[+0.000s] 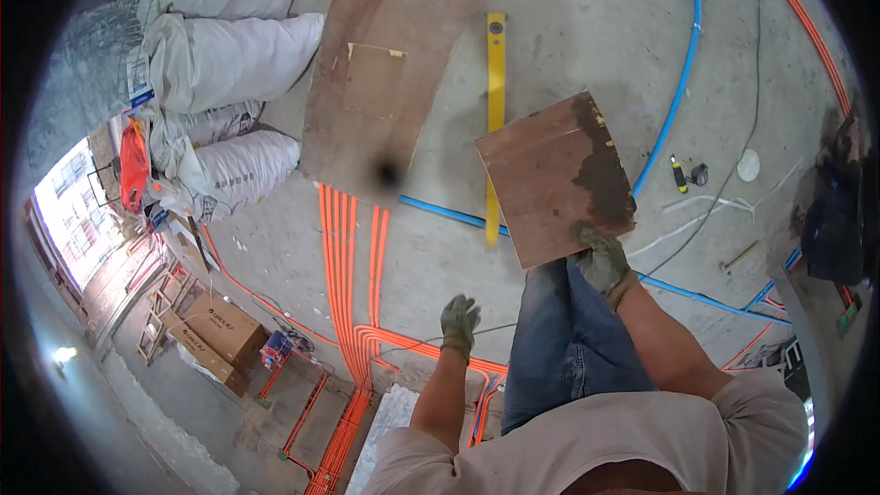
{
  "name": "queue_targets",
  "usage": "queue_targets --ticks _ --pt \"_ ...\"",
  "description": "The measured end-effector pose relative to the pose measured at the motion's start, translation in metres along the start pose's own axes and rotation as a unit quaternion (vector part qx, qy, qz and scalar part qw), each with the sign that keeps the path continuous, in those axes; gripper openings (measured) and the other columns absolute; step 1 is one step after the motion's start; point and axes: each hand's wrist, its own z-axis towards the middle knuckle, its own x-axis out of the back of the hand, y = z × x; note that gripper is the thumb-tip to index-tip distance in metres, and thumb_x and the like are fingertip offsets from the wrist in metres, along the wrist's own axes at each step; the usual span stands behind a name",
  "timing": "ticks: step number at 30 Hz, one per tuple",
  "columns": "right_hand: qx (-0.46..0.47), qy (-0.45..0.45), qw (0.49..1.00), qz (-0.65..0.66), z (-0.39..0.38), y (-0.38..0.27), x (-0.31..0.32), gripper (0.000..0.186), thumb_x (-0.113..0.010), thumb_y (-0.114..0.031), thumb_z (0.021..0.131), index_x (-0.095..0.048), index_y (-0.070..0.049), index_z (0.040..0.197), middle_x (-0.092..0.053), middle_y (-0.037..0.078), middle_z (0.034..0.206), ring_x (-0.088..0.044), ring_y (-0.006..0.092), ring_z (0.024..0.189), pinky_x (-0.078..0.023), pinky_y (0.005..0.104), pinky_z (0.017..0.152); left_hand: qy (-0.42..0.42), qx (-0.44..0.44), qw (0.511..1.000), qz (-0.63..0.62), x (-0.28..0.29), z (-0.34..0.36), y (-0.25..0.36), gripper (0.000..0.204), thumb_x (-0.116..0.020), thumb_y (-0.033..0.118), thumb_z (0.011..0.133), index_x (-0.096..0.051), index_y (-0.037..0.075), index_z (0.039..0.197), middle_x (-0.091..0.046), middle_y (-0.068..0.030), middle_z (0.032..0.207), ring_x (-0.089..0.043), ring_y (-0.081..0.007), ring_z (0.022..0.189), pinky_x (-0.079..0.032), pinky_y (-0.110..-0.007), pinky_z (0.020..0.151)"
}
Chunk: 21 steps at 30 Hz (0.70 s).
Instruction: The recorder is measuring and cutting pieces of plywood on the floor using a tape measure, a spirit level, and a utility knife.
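Note:
My right hand [603,261], in a greenish work glove, grips the lower edge of a square brown board [550,174]. A dark wet-looking stain runs along the board's right side, and its edge is chipped. My left hand [460,319], gloved the same way, hangs over the floor with its fingers apart and nothing in it. Partly behind the board lies a yellow spirit level [496,73] on the concrete. A large brown sheet [403,18] lies beyond my left hand, with a small rectangular outline on it.
White sacks [234,60] are piled at the left. Orange conduits [339,247] and a blue pipe [692,37] cross the floor. A yellow-black tool [678,174] and a cable [753,82] lie at the right. Cardboard boxes [225,325] stand at the lower left.

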Motion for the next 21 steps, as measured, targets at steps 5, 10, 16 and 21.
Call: queue_targets --ticks 5,10,16,21 --pt "0.229 -0.128 0.781 -0.567 0.128 0.0 -0.04 0.035 -0.068 -0.011 0.088 -0.058 -0.008 0.122 -0.061 0.005 0.119 -0.061 0.0199 0.108 -0.054 0.0377 0.088 -0.001 0.029 0.998 0.06 0.015 0.077 0.036 0.047 -0.063 0.031 0.091 -0.052 0.009 0.13 -0.063 -0.0084 0.109 -0.061 -0.0249 0.083 -0.048 -0.037 0.067" --pt "-0.074 -0.006 0.981 -0.179 0.219 0.023 -0.094 0.032 -0.069 -0.014 0.088 -0.06 -0.008 0.119 -0.061 0.004 0.117 -0.061 0.0189 0.106 -0.054 0.0373 0.088 0.006 -0.151 0.977 0.147 -0.003 0.195 0.098 0.069 -0.07 0.026 0.087 -0.039 -0.002 0.142 -0.06 -0.0082 0.099 -0.054 -0.0176 0.085 -0.046 -0.031 0.079" --pt "-0.056 0.004 0.977 -0.205 0.343 0.066 -0.11 0.037 -0.063 -0.017 0.093 -0.053 -0.008 0.128 -0.057 0.005 0.123 -0.057 0.0192 0.113 -0.051 0.0372 0.094 0.028 -0.407 0.711 0.572 -0.026 0.403 0.318 0.073 -0.05 0.047 0.094 -0.028 0.004 0.15 -0.036 -0.0139 0.144 -0.043 -0.028 0.128 -0.032 -0.042 0.109" --pt "-0.061 -0.001 0.997 -0.042 0.428 0.114 -0.08 0.026 -0.062 -0.013 0.093 -0.062 -0.006 0.118 -0.063 0.005 0.112 -0.06 0.0186 0.103 -0.052 0.0321 0.089 0.163 -0.337 0.655 0.656 -0.102 0.458 0.523 0.101 -0.073 0.056 0.075 -0.032 -0.003 0.146 -0.043 -0.026 0.145 -0.047 -0.0389 0.13 -0.04 -0.042 0.106"
